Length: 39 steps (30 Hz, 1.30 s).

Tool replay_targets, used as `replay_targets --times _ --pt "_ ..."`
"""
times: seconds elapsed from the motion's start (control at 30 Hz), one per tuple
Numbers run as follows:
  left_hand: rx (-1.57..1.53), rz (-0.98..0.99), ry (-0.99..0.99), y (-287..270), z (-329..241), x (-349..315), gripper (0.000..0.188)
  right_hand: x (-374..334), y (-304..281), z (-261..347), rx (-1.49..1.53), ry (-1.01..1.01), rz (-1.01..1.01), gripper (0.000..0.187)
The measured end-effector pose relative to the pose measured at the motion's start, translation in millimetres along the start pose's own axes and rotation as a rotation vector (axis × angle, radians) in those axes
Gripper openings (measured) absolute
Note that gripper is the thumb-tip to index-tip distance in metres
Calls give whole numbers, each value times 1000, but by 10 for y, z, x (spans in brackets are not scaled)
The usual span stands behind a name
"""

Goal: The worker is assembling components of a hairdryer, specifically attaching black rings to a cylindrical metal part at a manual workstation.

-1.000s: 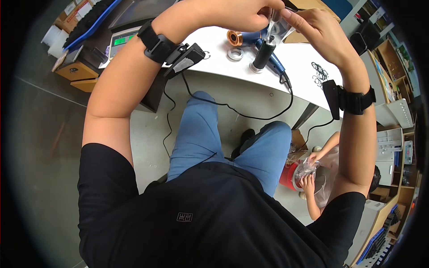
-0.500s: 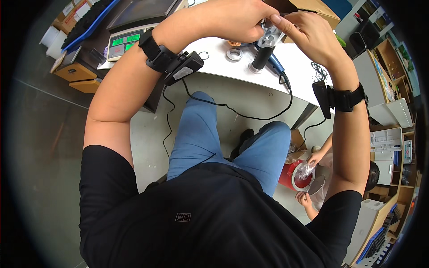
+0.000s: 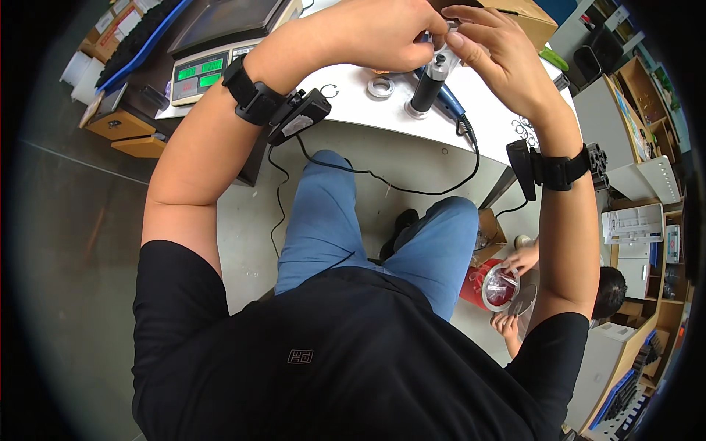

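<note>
My left hand [image 3: 397, 33] is closed, its fingertips pinching a clear plastic piece [image 3: 454, 54]; the fingers hide much of it. Close beside it, my right hand [image 3: 504, 59] has its fingers curved and spread apart, with the thumb at the clear piece. Just below the hands stands a black cylinder [image 3: 426, 92] with a metal tip and a round metal base, on the white table [image 3: 353, 110]. A silver ring [image 3: 381, 87] lies to its left. Behind the cylinder, to the right, rests a blue-handled corded tool [image 3: 451, 103].
A digital scale [image 3: 200, 76] stands at the left. Black rings [image 3: 525, 132] lie near the table's right edge. A black cable [image 3: 412, 192] hangs below the front edge. At lower right, another person's hands [image 3: 523, 259] work at a red bucket [image 3: 476, 287]. A cardboard box [image 3: 533, 22] is at the back.
The clear piece has come off the black cylinder's top, baring its metal tip. My right hand's fingers have spread. The other person's upper hand has shifted beside the bucket.
</note>
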State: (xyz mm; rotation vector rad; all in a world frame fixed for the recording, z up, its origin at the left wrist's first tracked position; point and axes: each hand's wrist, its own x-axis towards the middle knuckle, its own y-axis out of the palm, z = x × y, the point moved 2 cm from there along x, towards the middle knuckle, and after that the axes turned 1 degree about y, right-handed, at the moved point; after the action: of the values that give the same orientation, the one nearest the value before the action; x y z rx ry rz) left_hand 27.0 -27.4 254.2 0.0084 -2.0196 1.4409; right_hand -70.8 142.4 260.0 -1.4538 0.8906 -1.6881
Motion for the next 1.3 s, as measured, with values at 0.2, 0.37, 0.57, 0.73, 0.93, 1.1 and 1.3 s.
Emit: replay_targets --times 0.2,0.37,0.57,0.73,0.93,1.1,1.3 --pt "173 44 -6 89 91 -93 15 -220 122 58 72 -31 -245 27" --pt "45 -107 11 122 105 -83 15 -512 709 -69 -61 257 -312 12" --pt "-160 -303 -58 93 -85 29 16 -644 988 -193 -38 392 -371 11" --pt "-264 -477 -243 547 565 -58 22 -617 972 -312 128 535 -254 15" --pt "-320 -196 -299 1266 832 -334 31 -526 961 -360 143 612 30 17" --pt "-335 -106 -404 1503 809 -509 24 -672 1208 -452 163 669 89 18" --pt "-258 -142 -457 1633 785 -616 24 -767 1408 -492 181 655 47 19"
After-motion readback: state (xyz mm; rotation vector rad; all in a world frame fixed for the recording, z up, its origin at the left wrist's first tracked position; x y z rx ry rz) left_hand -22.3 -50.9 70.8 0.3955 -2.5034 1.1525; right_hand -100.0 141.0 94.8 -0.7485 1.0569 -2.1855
